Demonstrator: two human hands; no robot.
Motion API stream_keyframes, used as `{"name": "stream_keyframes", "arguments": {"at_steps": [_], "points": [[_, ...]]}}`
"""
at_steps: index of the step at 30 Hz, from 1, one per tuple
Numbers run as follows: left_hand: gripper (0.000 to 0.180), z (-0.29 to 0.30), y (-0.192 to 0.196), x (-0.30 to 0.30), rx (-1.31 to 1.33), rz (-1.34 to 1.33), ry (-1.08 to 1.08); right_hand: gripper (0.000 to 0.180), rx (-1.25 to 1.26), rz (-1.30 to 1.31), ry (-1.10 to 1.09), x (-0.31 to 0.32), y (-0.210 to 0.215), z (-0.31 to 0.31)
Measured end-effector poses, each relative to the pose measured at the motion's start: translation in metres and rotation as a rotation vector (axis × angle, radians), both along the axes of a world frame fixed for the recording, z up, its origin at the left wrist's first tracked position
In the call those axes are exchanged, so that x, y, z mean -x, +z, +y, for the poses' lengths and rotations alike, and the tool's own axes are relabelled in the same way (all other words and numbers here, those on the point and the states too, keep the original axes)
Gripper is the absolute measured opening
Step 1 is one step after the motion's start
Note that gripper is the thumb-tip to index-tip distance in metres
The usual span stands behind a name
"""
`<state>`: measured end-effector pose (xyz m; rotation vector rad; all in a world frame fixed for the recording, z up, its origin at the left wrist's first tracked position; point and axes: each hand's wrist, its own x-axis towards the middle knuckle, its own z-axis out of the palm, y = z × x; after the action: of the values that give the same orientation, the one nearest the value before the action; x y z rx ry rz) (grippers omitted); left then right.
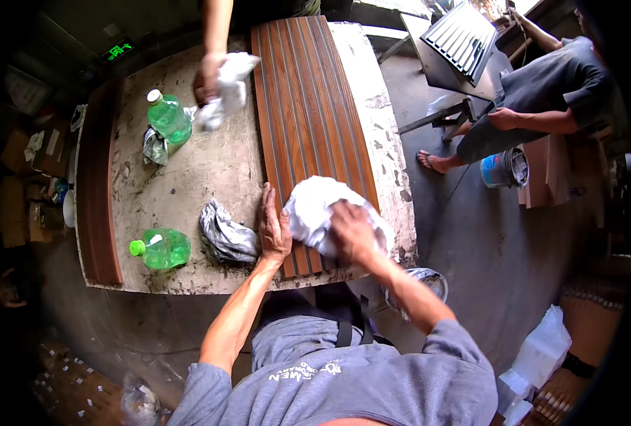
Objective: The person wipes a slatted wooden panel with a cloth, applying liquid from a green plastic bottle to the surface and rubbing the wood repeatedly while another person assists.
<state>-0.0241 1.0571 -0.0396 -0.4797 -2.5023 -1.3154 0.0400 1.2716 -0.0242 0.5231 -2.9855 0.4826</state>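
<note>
Head view: braced and pressed

The slatted brown panel (315, 106) lies lengthwise on the worktop (187, 195). My left grip (275, 227), fingers extended, clasping nothing, meets its left edge, likely against sliding. My right grip (351, 231) presses a white cloth (319, 201) onto its near end; how tightly those fingers close, I cannot tell.

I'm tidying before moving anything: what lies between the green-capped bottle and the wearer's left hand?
In the head view, a crumpled grey-and-white cloth lies on the worktable between the green-capped bottle and the wearer's left hand.
</note>
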Motion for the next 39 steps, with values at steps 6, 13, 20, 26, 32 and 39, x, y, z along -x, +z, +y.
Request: {"name": "stream_keyframes", "arguments": {"at_steps": [6, 13, 20, 26, 32, 39], "points": [[0.048, 0.002, 0.002, 0.000, 0.066, -0.090, -0.038, 0.031, 0.139, 0.269, -0.457, 0.189, -0.012, 0.046], [0.046, 0.003, 0.000, -0.005, 0.078, -0.144, -0.037, 0.027, 0.138, 0.368, -0.546, 0.115, -0.004, 0.027], [0.043, 0.006, -0.004, -0.001, 0.142, -0.065, -0.072, 0.026, 0.070, 0.179, -0.718, -0.082, 0.001, -0.006], [0.046, 0.002, -0.009, -0.002, 0.143, 0.016, -0.111, 0.041, 0.518, 0.277, -1.208, -0.116, -0.004, -0.032], [0.049, 0.005, -0.025, 0.010, 0.200, 0.142, -0.144, 0.044, 0.887, 0.259, -1.366, -0.084, 0.010, -0.144], [0.046, -0.001, -0.026, 0.016, 0.152, 0.174, -0.233, 0.028, 1.461, -0.370, -1.040, -0.093, 0.074, -0.232]]}}
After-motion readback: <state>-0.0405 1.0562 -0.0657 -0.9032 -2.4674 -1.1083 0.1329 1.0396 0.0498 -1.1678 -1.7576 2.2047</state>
